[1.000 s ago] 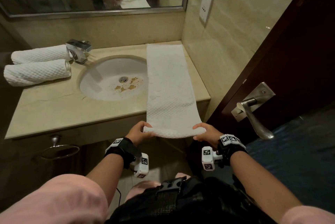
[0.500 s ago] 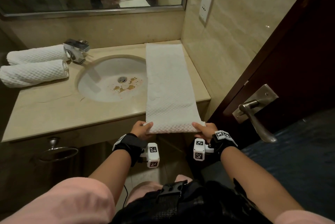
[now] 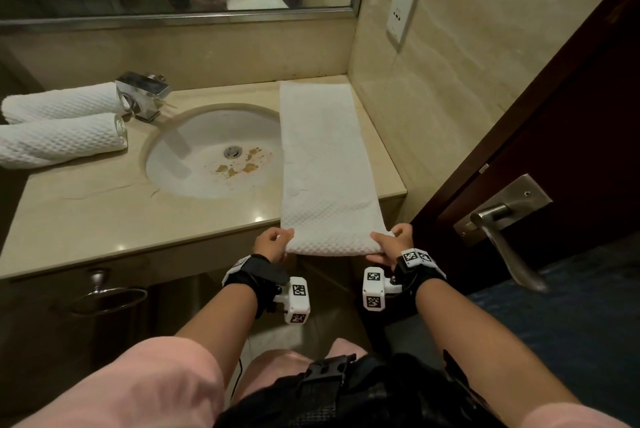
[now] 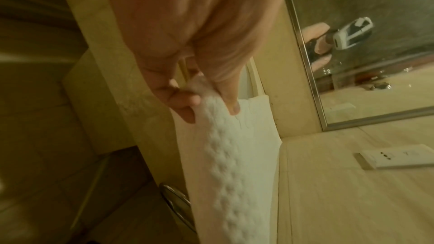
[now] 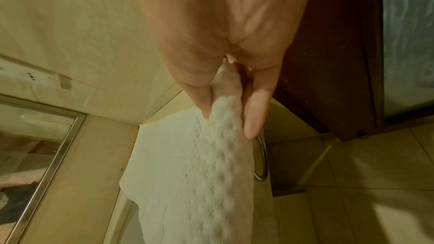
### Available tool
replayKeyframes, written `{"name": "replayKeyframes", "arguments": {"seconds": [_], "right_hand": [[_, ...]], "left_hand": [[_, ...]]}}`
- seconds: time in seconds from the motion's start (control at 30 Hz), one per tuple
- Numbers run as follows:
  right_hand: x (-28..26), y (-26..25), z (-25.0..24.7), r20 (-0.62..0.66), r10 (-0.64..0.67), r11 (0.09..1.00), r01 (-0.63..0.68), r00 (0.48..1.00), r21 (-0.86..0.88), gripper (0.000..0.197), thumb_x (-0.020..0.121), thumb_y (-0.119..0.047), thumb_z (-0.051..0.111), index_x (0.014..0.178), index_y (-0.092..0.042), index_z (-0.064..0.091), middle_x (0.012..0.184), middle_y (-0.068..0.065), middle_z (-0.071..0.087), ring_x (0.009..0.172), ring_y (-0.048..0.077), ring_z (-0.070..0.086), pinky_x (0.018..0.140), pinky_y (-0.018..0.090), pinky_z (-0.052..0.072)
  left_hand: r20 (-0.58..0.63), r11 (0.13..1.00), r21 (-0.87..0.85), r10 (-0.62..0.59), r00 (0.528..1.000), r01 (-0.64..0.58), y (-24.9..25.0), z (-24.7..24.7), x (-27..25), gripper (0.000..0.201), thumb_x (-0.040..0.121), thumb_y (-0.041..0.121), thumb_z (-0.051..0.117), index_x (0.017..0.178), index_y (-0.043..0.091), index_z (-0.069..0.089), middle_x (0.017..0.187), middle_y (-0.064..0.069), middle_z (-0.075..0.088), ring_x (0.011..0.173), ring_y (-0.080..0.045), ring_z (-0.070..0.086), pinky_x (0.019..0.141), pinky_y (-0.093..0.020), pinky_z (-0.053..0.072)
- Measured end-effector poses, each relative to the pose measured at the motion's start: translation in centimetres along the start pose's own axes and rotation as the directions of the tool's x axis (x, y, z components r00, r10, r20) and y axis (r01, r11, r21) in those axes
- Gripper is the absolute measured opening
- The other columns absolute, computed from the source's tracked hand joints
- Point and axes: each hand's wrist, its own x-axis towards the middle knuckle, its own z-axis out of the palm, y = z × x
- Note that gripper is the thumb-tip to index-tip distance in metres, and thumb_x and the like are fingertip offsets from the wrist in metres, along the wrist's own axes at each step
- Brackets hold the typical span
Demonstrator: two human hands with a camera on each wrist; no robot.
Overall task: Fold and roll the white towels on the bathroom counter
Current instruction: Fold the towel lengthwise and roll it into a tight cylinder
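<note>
A long white waffle towel, folded into a narrow strip, lies on the right end of the beige counter and hangs over the front edge. My left hand pinches the near left corner of the towel between thumb and fingers. At the near right corner my right hand pinches the towel the same way. The near end is turned under into a small first roll. Two rolled white towels lie at the counter's far left.
A round sink with brown stains sits left of the strip, with a chrome tap behind it. A tiled wall with a socket plate bounds the right. A dark door with a lever handle stands near my right arm. A towel ring hangs below the counter.
Both hands have carried the towel's near end a little forward toward the counter edge, turning it under into a tighter first roll. The strip on the counter has stayed in place.
</note>
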Motion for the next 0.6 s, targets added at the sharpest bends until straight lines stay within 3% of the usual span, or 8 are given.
{"name": "replayKeyframes", "arguments": {"seconds": [0.13,0.2,0.3,0.47,0.6], "right_hand": [[0.7,-0.6,0.5,-0.008,-0.006,0.986,0.005,1.000,-0.167,0.015,0.090,-0.010,0.059,0.092,-0.015,0.045,0.082,0.008,0.049,0.059,0.022,0.054,0.041,0.025,0.051],[1.3,-0.6,0.7,0.011,-0.010,0.967,0.012,1.000,-0.255,0.010,0.092,-0.013,0.057,0.085,-0.015,0.051,0.080,0.009,0.051,0.060,0.020,0.049,0.040,0.021,0.044],[2.2,-0.7,0.9,0.009,-0.011,0.943,0.014,1.000,-0.333,0.006,0.091,-0.017,0.058,0.087,-0.014,0.060,0.080,0.012,0.054,0.057,0.020,0.047,0.043,0.023,0.039],[2.7,-1.3,0.7,-0.051,0.017,0.948,-0.032,0.999,-0.318,0.021,0.088,-0.025,0.065,0.095,-0.006,0.068,0.076,0.011,0.060,0.057,0.021,0.051,0.053,0.028,0.044],[2.9,-1.9,0.1,-0.082,0.015,0.930,-0.045,0.996,-0.365,0.039,0.081,-0.043,0.070,0.082,-0.004,0.068,0.067,0.010,0.059,0.047,0.019,0.048,0.053,0.028,0.043]], "left_hand": [[0.113,0.996,0.054,0.064,0.992,-0.070,0.5,-0.8,0.5,0.014,0.092,0.025,0.061,0.096,0.011,0.060,0.081,-0.004,0.057,0.054,-0.014,0.047,0.040,-0.016,0.039],[0.222,0.979,0.101,0.152,0.963,-0.178,0.9,-1.3,0.6,0.007,0.096,0.016,0.054,0.096,0.013,0.060,0.102,-0.005,0.055,0.059,-0.013,0.046,0.041,-0.013,0.040],[0.309,0.964,0.111,0.197,0.931,-0.241,0.9,-1.8,0.9,0.018,0.098,0.013,0.047,0.090,0.020,0.062,0.111,-0.003,0.054,0.064,-0.011,0.045,0.049,-0.016,0.043],[0.376,0.996,0.038,0.058,0.925,-0.078,0.9,-2.2,1.2,0.017,0.095,0.021,0.055,0.109,0.014,0.062,0.121,-0.004,0.057,0.085,-0.011,0.055,0.061,-0.019,0.047],[0.466,0.984,0.108,0.074,0.881,-0.140,0.9,-2.8,1.9,0.043,0.077,0.013,0.077,0.114,0.016,0.057,0.119,-0.002,0.055,0.105,-0.017,0.056,0.081,-0.023,0.051]]}}
